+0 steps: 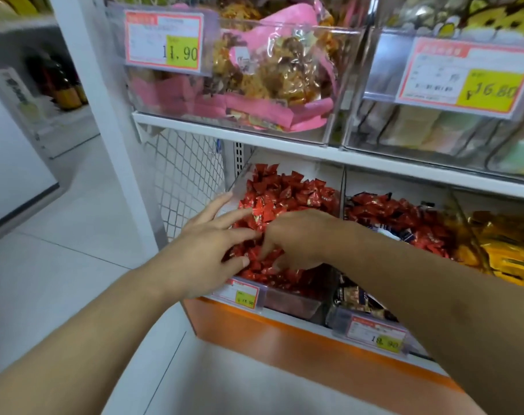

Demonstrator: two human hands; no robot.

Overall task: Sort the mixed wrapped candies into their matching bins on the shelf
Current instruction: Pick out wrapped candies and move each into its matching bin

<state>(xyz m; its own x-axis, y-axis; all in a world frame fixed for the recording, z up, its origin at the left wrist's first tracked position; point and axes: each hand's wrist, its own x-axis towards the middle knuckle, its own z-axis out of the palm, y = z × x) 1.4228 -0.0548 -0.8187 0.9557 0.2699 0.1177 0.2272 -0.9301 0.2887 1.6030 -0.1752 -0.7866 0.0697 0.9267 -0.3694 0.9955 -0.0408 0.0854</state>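
Both hands in the lower-left clear bin (284,301), frame centre.

Left hand (203,253): fingers spread, tips resting on the red wrapped candies (287,193). Right hand (296,238): fingers curled down into the same heap; whether they pinch a piece, cannot tell. Next bin to the right (371,324) holds red candies with dark-wrapped ones (355,298) mixed in; yellow-wrapped candies (506,253) at right edge. Price tag (244,295) on the near bin front.

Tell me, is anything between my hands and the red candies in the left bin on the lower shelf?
Nothing visible. The left hand and right hand are already in the open-topped bin, fingers on the red candies. The shelf board above sits clear of both hands.
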